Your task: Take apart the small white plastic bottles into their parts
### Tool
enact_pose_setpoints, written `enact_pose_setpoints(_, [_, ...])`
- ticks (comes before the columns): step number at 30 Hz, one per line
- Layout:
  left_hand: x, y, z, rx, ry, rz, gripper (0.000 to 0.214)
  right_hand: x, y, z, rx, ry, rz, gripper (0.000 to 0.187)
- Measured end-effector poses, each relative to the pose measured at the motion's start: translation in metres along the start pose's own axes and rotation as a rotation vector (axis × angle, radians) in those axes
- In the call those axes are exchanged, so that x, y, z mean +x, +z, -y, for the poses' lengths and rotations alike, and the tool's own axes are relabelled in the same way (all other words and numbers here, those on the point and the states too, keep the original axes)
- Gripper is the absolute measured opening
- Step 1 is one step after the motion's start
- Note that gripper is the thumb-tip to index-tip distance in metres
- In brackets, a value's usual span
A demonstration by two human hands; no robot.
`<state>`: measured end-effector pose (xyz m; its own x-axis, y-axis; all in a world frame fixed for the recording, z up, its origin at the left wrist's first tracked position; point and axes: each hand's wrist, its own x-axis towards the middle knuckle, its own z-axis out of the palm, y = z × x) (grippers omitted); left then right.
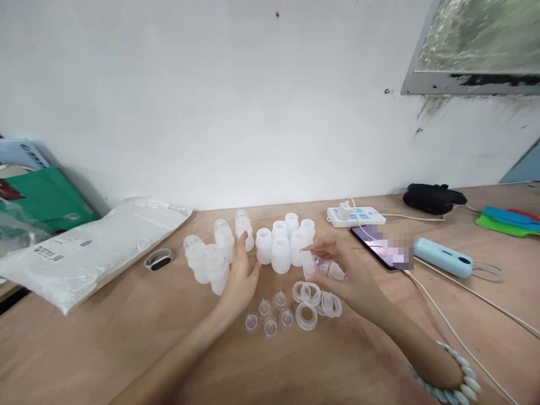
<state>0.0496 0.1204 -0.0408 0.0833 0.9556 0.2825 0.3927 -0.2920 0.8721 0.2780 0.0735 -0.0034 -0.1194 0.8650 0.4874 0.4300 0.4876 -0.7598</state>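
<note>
My left hand (242, 275) is stretched out with its fingers apart and holds nothing. It reaches between a group of capped translucent bottles (213, 256) on the left and a cluster of open white bottles (282, 243) behind. My right hand (343, 273) pinches a small clear cap (319, 263) between thumb and fingers, just in front of the open bottles. Below the hands lie several clear nipples (270, 316) and several white screw rings (310, 301) on the wooden table (105, 343).
A large white plastic bag (93, 244) lies at the left, with a wristband (158, 260) beside it. At the right are a power strip (355, 216), a phone (379, 247) on a cable, a light blue device (442, 257), a black object (433, 198) and coloured sheets (508, 220).
</note>
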Motion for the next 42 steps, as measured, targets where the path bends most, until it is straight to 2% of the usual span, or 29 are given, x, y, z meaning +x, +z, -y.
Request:
enact_pose_setpoints(1, [-0.007, -0.005, -0.009, 0.002, 0.059, -0.035, 0.060, -0.001, 0.003, 0.000, 0.004, -0.004, 0.003, 0.030])
enact_pose_setpoints(3, [-0.020, -0.013, -0.027, -0.016, 0.080, -0.013, 0.040, -0.005, 0.009, 0.000, 0.005, -0.040, 0.020, 0.028])
enact_pose_setpoints(5, [-0.030, -0.018, -0.042, -0.094, 0.013, 0.160, 0.025, -0.009, 0.016, 0.001, 0.002, -0.120, 0.038, 0.026])
enact_pose_setpoints(7, [-0.037, -0.018, -0.050, -0.230, -0.070, 0.301, 0.025, -0.015, 0.022, 0.002, -0.011, -0.234, 0.050, 0.025])
enact_pose_setpoints(10, [-0.046, -0.017, -0.054, -0.433, -0.232, 0.386, 0.027, -0.022, 0.032, 0.006, -0.039, -0.420, 0.078, 0.025])
enact_pose_setpoints(13, [-0.053, -0.016, -0.052, -0.599, -0.362, 0.428, 0.029, -0.025, 0.037, 0.010, -0.066, -0.538, 0.086, 0.022])
enact_pose_setpoints(17, [-0.057, -0.017, -0.045, -0.751, -0.406, 0.511, 0.033, -0.026, 0.041, 0.011, -0.125, -0.598, 0.045, 0.016])
enact_pose_setpoints(21, [-0.058, -0.016, -0.038, -0.748, -0.443, 0.516, 0.030, -0.028, 0.041, 0.011, -0.156, -0.623, 0.053, 0.015])
enact_pose_setpoints(25, [-0.059, -0.016, -0.042, -0.768, -0.529, 0.478, 0.019, -0.032, 0.041, 0.015, -0.167, -0.617, 0.105, 0.017])
enact_pose_setpoints(27, [-0.060, -0.017, -0.047, -0.768, -0.573, 0.468, 0.020, -0.034, 0.041, 0.018, -0.149, -0.577, 0.121, 0.026])
enact_pose_setpoints(30, [-0.061, -0.018, -0.053, -0.734, -0.664, 0.455, 0.023, -0.035, 0.040, 0.021, -0.135, -0.491, 0.143, 0.050])
enact_pose_setpoints(33, [-0.062, -0.019, -0.055, -0.700, -0.701, 0.489, 0.023, -0.032, 0.038, 0.022, -0.066, -0.488, 0.200, 0.045])
enact_pose_setpoints(36, [-0.062, -0.023, -0.058, -0.699, -0.661, 0.521, 0.023, -0.027, 0.033, 0.024, 0.094, -0.452, 0.251, 0.036])
enact_pose_setpoints(42, [-0.059, -0.029, -0.081, -0.683, -0.457, 0.503, 0.026, -0.025, 0.030, 0.034, 0.323, -0.292, 0.228, 0.041])
